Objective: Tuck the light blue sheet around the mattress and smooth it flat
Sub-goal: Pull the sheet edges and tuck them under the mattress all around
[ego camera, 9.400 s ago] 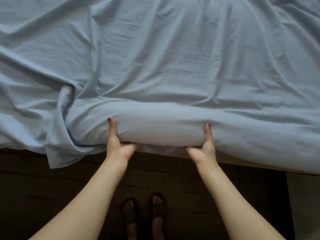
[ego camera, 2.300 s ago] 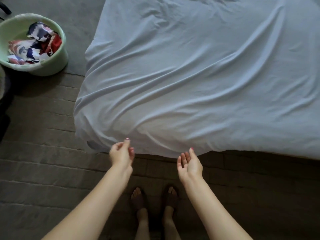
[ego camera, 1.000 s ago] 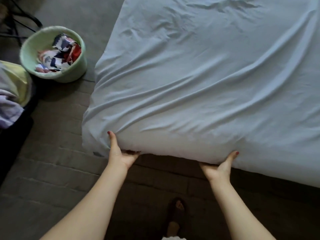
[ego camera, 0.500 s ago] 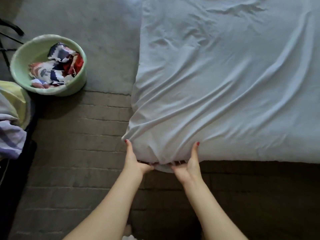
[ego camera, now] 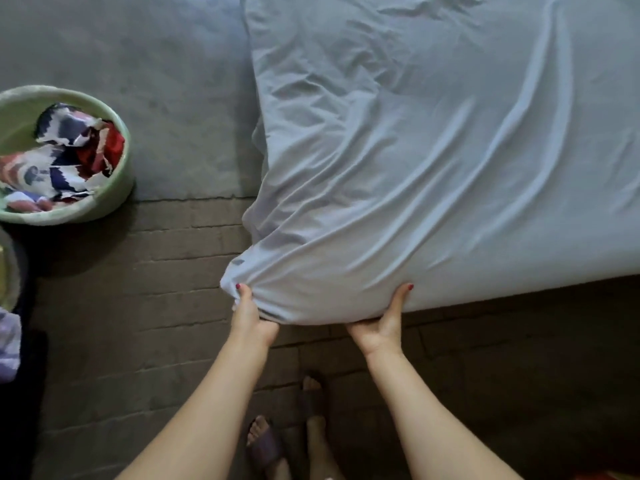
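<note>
The light blue sheet (ego camera: 433, 168) covers the mattress, which is hidden beneath it, and fills the upper right of the head view. Long diagonal wrinkles run toward the near left corner. My left hand (ego camera: 250, 315) pinches bunched sheet at that corner, thumb on top, fingers curled under. My right hand (ego camera: 382, 325) grips the front edge a little to the right, thumb up against the side, fingers tucked underneath the covered edge. The corner looks lifted slightly off its base.
A pale green tub (ego camera: 114, 188) with patterned red, white and navy cloth stands on the floor at the left. Grey carpet (ego camera: 156, 98) lies behind it, brick-patterned flooring (ego camera: 138, 289) in front. My feet in sandals (ego camera: 266, 445) stand below. More fabric (ego camera: 8, 341) sits at the far left edge.
My hands have spread apart along the front edge at the corner. The left hand now bunches the sheet's corner tip and the right has shifted right. The view has moved left and closer.
</note>
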